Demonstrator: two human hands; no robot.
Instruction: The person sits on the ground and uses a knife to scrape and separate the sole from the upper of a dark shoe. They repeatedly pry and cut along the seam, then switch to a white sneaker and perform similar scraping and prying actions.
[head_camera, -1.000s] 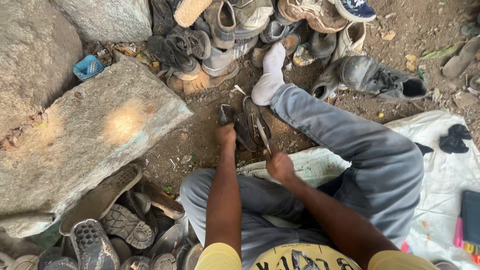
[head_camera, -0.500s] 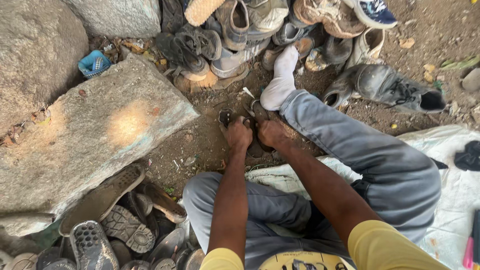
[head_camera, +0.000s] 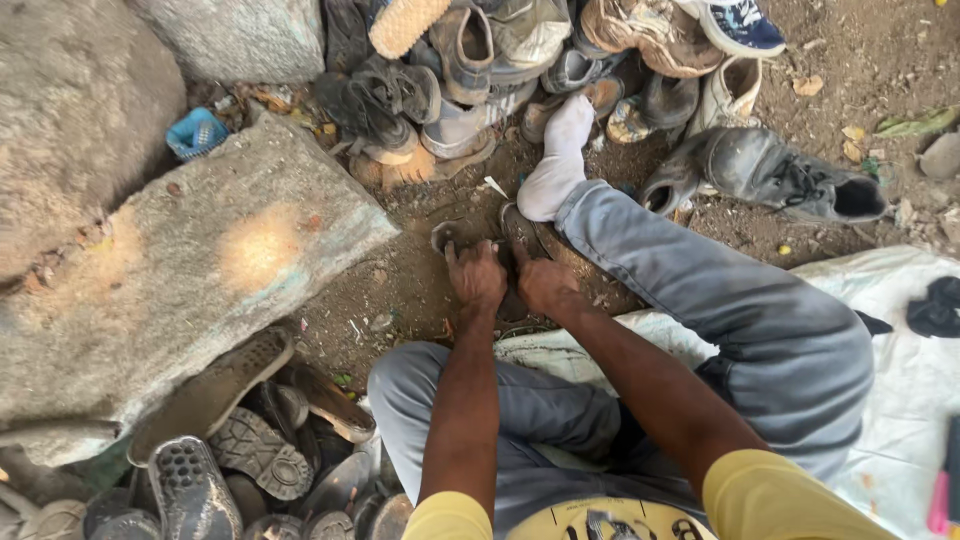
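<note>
My left hand (head_camera: 477, 275) and my right hand (head_camera: 545, 284) press side by side on a dark, flat shoe piece (head_camera: 520, 230) lying on the dirt in front of me. The left hand's fingers reach to its rounded far end (head_camera: 447, 236). The right hand's fingers lie along its right part, close to my white-socked foot (head_camera: 556, 160). My grey-trousered right leg (head_camera: 720, 300) stretches out to the right of the hands. How firmly either hand grips the piece is hidden by the fingers.
A big flat stone (head_camera: 180, 270) lies left of my hands. Worn shoes are heaped along the top (head_camera: 520, 50), a grey shoe (head_camera: 780, 175) lies right, and soles pile at lower left (head_camera: 220, 450). A white sheet (head_camera: 910, 370) covers the ground right.
Both hands have lowered onto the ground and now hold the dark shoe piece flat on the dirt; a second ago they held things up above it. The view has tilted slightly.
</note>
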